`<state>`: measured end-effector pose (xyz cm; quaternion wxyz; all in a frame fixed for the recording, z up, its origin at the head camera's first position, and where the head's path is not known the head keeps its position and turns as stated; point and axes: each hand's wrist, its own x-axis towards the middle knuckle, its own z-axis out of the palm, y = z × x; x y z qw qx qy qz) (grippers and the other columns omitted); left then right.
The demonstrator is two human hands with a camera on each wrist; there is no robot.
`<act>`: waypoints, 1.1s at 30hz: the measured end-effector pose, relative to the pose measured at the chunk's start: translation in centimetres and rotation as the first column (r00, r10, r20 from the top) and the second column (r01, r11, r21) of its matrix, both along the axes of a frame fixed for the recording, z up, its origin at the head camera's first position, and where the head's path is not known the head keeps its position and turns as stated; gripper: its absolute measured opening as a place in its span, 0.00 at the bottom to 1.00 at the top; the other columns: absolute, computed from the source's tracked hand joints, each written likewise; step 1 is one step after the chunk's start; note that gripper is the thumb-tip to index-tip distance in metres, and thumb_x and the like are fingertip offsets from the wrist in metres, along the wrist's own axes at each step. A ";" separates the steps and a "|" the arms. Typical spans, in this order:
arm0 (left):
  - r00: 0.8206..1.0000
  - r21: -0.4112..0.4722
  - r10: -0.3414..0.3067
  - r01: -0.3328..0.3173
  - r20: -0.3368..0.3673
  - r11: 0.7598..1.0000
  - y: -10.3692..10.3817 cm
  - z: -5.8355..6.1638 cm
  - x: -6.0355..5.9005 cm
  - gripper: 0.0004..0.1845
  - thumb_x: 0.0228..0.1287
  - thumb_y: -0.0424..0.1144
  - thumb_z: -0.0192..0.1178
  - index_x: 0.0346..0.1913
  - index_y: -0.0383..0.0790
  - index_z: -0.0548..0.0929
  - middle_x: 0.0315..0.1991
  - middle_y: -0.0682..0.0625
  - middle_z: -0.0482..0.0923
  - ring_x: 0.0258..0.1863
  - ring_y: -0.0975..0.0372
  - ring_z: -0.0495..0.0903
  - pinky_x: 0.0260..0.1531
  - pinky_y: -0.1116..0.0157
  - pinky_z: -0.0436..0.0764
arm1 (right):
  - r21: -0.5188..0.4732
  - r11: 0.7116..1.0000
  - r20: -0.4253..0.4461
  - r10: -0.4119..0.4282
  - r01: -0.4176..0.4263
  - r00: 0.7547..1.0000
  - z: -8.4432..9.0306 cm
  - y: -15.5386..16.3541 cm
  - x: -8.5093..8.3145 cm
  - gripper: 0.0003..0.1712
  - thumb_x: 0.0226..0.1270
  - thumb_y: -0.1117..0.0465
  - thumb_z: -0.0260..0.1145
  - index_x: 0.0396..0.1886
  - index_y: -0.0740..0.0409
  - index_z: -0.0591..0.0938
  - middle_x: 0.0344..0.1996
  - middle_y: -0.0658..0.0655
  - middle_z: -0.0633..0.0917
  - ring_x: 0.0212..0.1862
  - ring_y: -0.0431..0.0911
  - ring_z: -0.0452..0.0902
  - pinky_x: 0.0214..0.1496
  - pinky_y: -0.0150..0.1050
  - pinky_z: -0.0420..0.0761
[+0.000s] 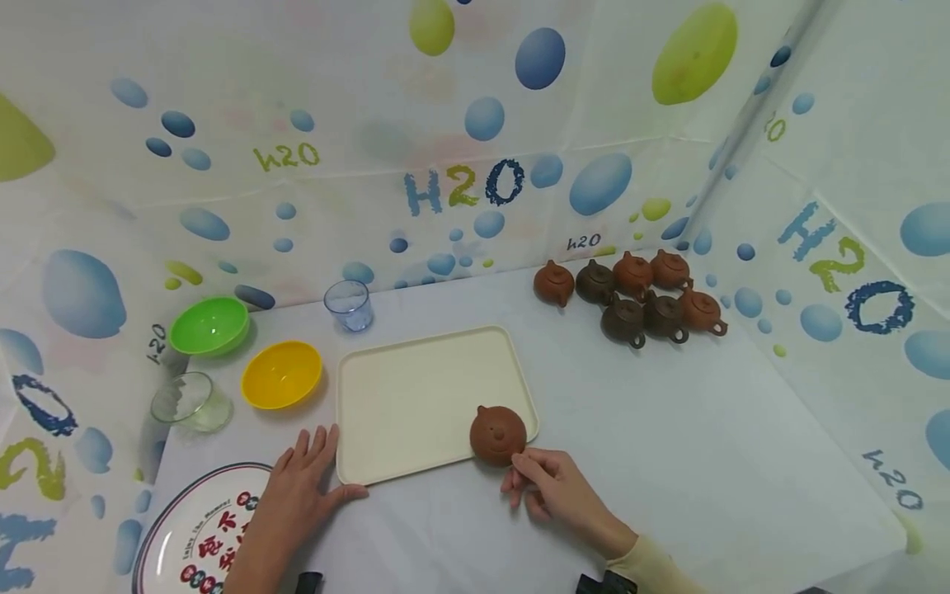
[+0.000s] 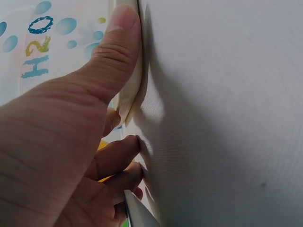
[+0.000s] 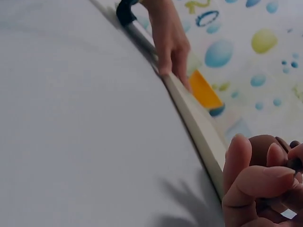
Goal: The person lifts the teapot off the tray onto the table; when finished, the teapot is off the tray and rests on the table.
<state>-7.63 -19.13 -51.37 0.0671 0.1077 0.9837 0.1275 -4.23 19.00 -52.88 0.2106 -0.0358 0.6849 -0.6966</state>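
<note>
In the head view, a small reddish-brown clay teapot is at the front right corner of the cream tray. My right hand pinches it at its near side with thumb and fingertips. In the right wrist view, part of the teapot shows behind the fingers; whether its base touches the tray I cannot tell. My left hand spreads at the tray's front left corner, thumb along the near edge. The left wrist view shows the thumb against the tray's rim.
Several red-brown and dark teapots are grouped at the back right. To the left stand a green bowl, a yellow bowl, a clear glass and a bluish glass. A printed round plate lies partly under my left forearm.
</note>
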 end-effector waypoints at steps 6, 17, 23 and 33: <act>1.000 -0.002 0.010 -0.010 -0.018 1.000 -0.2 0.1 0.1 0.58 0.57 0.63 0.76 0.80 0.30 0.65 0.79 0.29 0.65 0.79 0.29 0.63 0.77 0.32 0.66 | 0.064 0.991 -0.023 -0.118 0.119 0.993 -0.2 4.5 -1.2 0.31 0.90 0.47 0.50 0.41 0.76 0.76 0.37 0.53 0.87 0.24 0.37 0.77 0.21 0.26 0.74; 1.000 0.036 0.019 -0.019 0.003 0.999 -0.4 -0.2 0.1 0.58 0.57 0.63 0.77 0.80 0.30 0.66 0.78 0.28 0.65 0.79 0.28 0.62 0.76 0.30 0.65 | 0.181 0.932 -0.071 -0.307 0.315 0.949 0.0 9.9 -8.7 0.24 0.91 0.47 0.46 0.45 0.63 0.76 0.40 0.53 0.85 0.32 0.40 0.81 0.22 0.30 0.72; 1.000 0.027 0.008 -0.008 0.006 1.000 -0.2 -0.1 0.0 0.57 0.58 0.64 0.75 0.80 0.31 0.65 0.79 0.29 0.65 0.79 0.29 0.62 0.77 0.30 0.65 | 0.159 0.923 0.013 -0.356 0.349 0.934 0.1 12.0 -12.7 0.21 0.91 0.46 0.45 0.48 0.57 0.75 0.40 0.47 0.86 0.35 0.38 0.82 0.25 0.28 0.73; 1.000 0.018 0.014 -0.014 0.020 1.000 0.0 0.1 0.2 0.58 0.58 0.64 0.75 0.81 0.30 0.65 0.79 0.29 0.64 0.80 0.29 0.61 0.77 0.31 0.65 | 0.189 0.921 0.054 -0.356 0.341 0.933 -0.6 13.2 -15.0 0.20 0.91 0.45 0.45 0.50 0.55 0.75 0.39 0.46 0.87 0.24 0.36 0.71 0.23 0.28 0.69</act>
